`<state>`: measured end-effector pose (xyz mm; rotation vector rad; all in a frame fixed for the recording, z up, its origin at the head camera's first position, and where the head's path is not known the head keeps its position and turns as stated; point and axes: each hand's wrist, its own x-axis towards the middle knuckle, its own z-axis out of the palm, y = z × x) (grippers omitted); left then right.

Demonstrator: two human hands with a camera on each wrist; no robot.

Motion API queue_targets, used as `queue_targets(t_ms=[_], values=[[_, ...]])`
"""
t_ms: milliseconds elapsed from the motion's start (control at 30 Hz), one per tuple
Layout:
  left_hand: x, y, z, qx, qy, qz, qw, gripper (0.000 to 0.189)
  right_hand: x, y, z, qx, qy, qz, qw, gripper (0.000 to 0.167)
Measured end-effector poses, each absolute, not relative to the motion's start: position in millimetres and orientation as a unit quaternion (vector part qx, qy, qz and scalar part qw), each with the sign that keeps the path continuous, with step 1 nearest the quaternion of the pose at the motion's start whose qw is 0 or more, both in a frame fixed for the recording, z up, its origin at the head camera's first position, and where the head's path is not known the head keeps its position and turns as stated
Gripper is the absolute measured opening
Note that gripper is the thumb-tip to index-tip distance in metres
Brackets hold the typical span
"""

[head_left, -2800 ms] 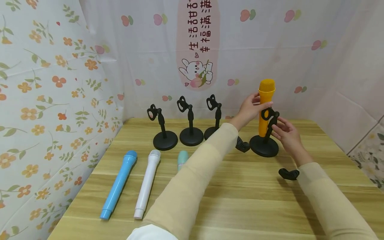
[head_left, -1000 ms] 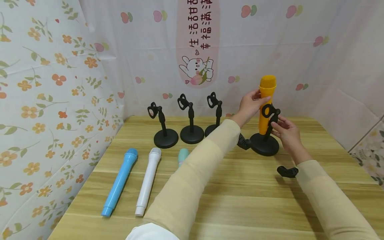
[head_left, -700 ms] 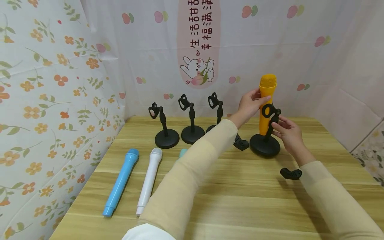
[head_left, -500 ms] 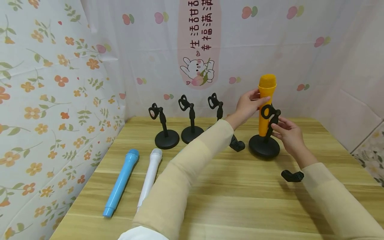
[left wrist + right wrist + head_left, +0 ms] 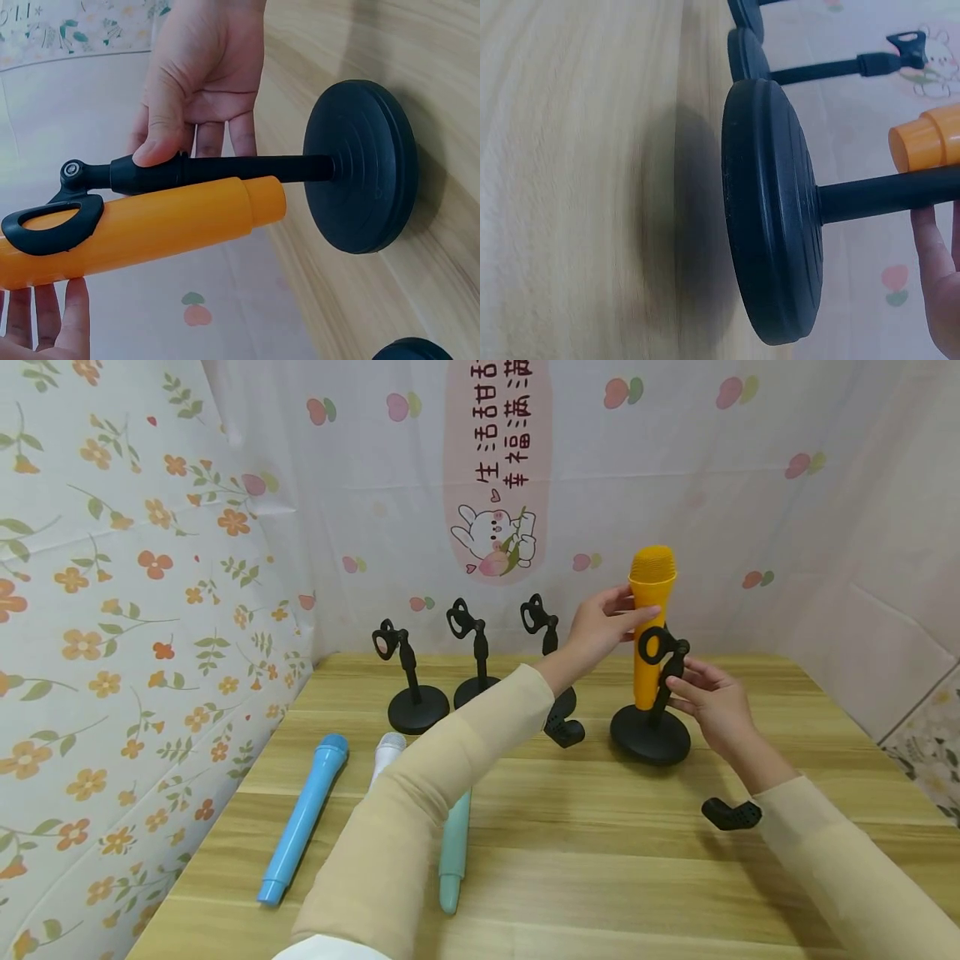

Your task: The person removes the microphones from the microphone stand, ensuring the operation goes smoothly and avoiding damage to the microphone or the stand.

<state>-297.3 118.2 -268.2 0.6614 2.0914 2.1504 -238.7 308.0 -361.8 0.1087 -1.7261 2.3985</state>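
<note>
My left hand [image 5: 600, 627] holds an orange microphone [image 5: 651, 593] upright, with its mesh head on top. A black desk stand [image 5: 651, 739] stands against it, and its ring clip [image 5: 90, 225] goes round the microphone's body. My right hand [image 5: 712, 702] pinches the stand's pole [image 5: 225, 171] between thumb and fingers. In the right wrist view the round base [image 5: 769, 210] is tilted, with a shadow on the wood beside it. Fingers of the left hand [image 5: 52, 322] show beneath the orange body in the left wrist view.
Three more black stands, the left one [image 5: 417, 708] among them, line the back of the wooden table [image 5: 570, 893]. A blue microphone [image 5: 303, 822], a partly hidden white one [image 5: 388, 750] and a green one [image 5: 453, 852] lie at left. Patterned cloth [image 5: 360, 435] hangs behind.
Both hands have moved the orange microphone and its stand left and slightly nearer. The left forearm has swung left, uncovering the green microphone and covering most of the white one.
</note>
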Motion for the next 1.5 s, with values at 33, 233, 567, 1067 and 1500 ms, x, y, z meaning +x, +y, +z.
queue_targets(t_ms=[33, 233, 567, 1067, 1500], values=[[-296, 116, -268, 0.216, 0.68, 0.699, 0.036, 0.045, -238, 307, -362, 0.037, -0.581, 0.808, 0.092, 0.026], [-289, 106, -267, 0.216, 0.677, 0.702, 0.034, 0.048, -231, 299, -360, 0.031, -0.596, 0.797, 0.089, 0.026], [-279, 99, -270, 0.22, 0.665, 0.713, 0.039, 0.045, -218, 296, -363, 0.036, -0.613, 0.785, 0.087, 0.026], [-262, 92, -277, 0.238, 0.669, 0.703, 0.047, 0.042, -200, 291, -368, 0.032, -0.627, 0.774, 0.08, 0.028], [-252, 87, -284, 0.235, 0.662, 0.711, 0.041, 0.042, -192, 284, -377, 0.036, -0.613, 0.784, 0.089, 0.027]])
